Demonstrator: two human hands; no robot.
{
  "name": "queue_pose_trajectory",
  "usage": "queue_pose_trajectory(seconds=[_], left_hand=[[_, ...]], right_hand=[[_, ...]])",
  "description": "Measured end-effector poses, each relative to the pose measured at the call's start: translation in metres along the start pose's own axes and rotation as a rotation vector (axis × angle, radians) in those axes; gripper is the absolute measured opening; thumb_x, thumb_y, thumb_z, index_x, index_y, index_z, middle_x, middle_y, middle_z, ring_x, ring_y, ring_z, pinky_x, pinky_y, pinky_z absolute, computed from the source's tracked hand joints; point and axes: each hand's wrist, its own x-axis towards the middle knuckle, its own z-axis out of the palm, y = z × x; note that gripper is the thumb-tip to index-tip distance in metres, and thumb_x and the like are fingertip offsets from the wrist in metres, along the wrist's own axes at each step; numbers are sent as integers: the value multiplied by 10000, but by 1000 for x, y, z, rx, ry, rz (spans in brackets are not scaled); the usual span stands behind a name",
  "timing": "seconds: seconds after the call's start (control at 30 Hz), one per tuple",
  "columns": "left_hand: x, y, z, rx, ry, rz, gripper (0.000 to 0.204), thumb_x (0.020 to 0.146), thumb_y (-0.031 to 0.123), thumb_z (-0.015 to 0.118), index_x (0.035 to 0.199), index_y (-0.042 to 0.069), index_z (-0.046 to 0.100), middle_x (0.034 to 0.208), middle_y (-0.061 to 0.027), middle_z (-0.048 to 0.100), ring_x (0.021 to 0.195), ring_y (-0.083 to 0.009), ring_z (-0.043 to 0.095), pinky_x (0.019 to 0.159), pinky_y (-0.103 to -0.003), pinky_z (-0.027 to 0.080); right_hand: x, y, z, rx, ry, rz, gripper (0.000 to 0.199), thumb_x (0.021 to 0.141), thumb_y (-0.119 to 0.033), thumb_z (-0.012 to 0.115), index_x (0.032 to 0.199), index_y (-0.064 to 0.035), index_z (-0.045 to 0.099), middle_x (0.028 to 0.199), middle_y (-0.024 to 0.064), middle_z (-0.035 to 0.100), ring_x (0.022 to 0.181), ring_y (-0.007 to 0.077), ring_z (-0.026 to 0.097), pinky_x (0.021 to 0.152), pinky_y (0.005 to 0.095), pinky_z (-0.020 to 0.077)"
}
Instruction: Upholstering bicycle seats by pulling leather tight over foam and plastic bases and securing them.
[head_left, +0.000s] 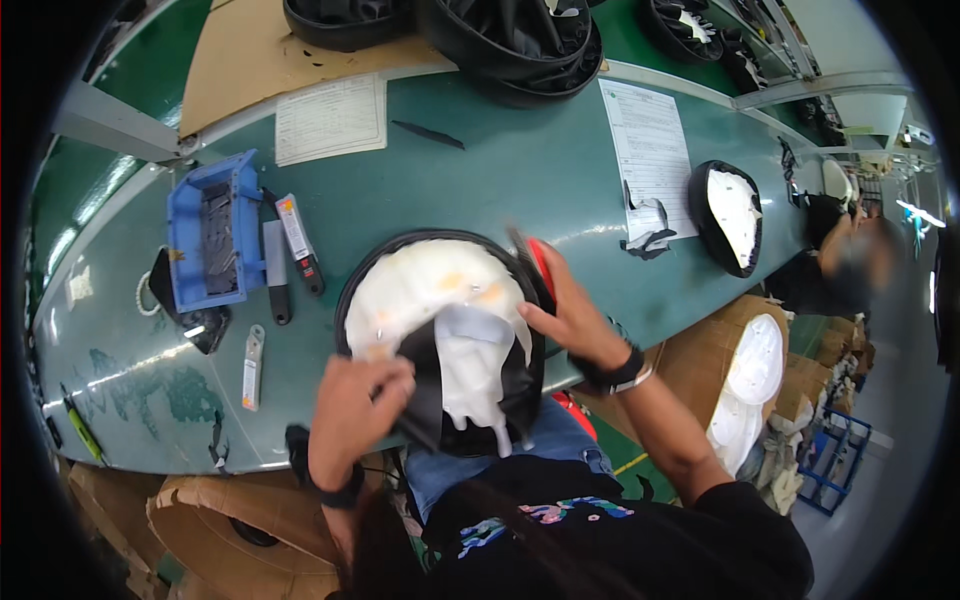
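Note:
A rounded padded piece with a black cover point(430, 420) and a white lining point(415, 283) rests at the table's near edge, partly over my lap. A loose whitish flap point(468, 365) with ragged ends hangs down its middle. My right hand point(570, 312) is closed around a red-handled tool point(541, 268) at the piece's upper right rim. The tool's dark end is blurred, so its exact kind is unclear. My left hand point(350, 405) has its fingers curled at the lower left edge, beside the black cover; what they pinch is hidden.
Left on the green table point(470, 170) are a blue bin point(250, 225), box cutters point(296, 240) and a scraper-like blade point(276, 270). Stacked black covers point(520, 50) stand at the back. Another padded piece point(733, 218) lies right. A co-worker point(850, 260) sits beyond; cardboard boxes point(235, 520) stand below.

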Motion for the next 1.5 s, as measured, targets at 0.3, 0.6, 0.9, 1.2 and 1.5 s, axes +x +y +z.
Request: queue_pose_trajectory(seconds=[0.3, 0.6, 0.9, 1.2, 1.5], left_hand=[[24, 50, 137, -99, 453, 9, 377, 793, 203, 733, 1094, 32, 584, 978, -119, 641, 905, -281, 581, 806, -401, 418], [27, 41, 151, -101, 543, 50, 197, 731, 176, 763, 706, 33, 629, 814, -46, 516, 790, -224, 521, 732, -362, 330], [13, 20, 106, -606, 61, 223, 222, 775, 140, 722, 661, 26, 569, 775, -22, 500, 812, -187, 475, 742, -363, 333], [39, 36, 87, -571, 254, 168, 107, 799, 37, 625, 698, 6, 604, 788, -61, 623, 609, -174, 575, 573, -293, 459], [102, 33, 94, 180, 321, 466, 249, 729, 221, 704, 570, 83, 571, 579, -35, 522, 649, -195, 452, 755, -377, 298]], right_hand=[[41, -23, 8, 18, -283, -158, 608, 906, -327, 597, 1417, -111, 345, 1276, 220, 540, 1089, 393, 572, 896, 448, 468], [-63, -26, -63, -672, -386, -156, 571, 884, -172, 597, 1416, -245, 404, 701, 80, 544, 550, 268, 584, 462, 366, 452], [-85, -21, -64, -854, -527, -140, 626, 857, -193, 587, 1442, -220, 365, 791, 126, 559, 552, 258, 588, 451, 354, 446], [-109, -33, -24, -810, -167, 35, 594, 874, -136, 549, 1443, -162, 379, 701, 136, 541, 482, 296, 558, 442, 445, 442], [-46, -35, -35, -774, -225, 5, 513, 930, -174, 514, 1427, -206, 391, 702, 129, 563, 494, 315, 565, 435, 433, 435]])
